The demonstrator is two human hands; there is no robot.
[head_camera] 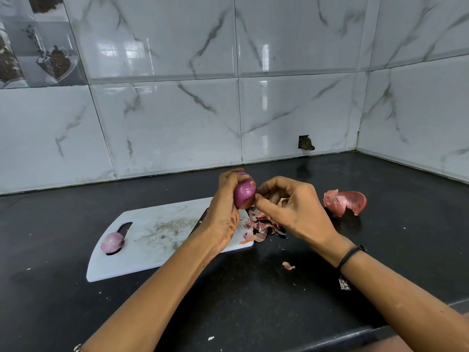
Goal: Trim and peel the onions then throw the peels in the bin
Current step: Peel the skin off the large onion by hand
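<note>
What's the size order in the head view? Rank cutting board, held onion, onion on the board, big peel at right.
1. cutting board
2. big peel
3. held onion and onion on the board: alike, the held one partly hidden.

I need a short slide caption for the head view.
Left hand holds an onion while right hand peels it beside a cutting board.

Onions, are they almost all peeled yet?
One onion lies on the board and looks peeled. The left hand holds a second onion while the right hand pinches its skin. Left: the peels on the counter need binning; no bin shows.
</note>
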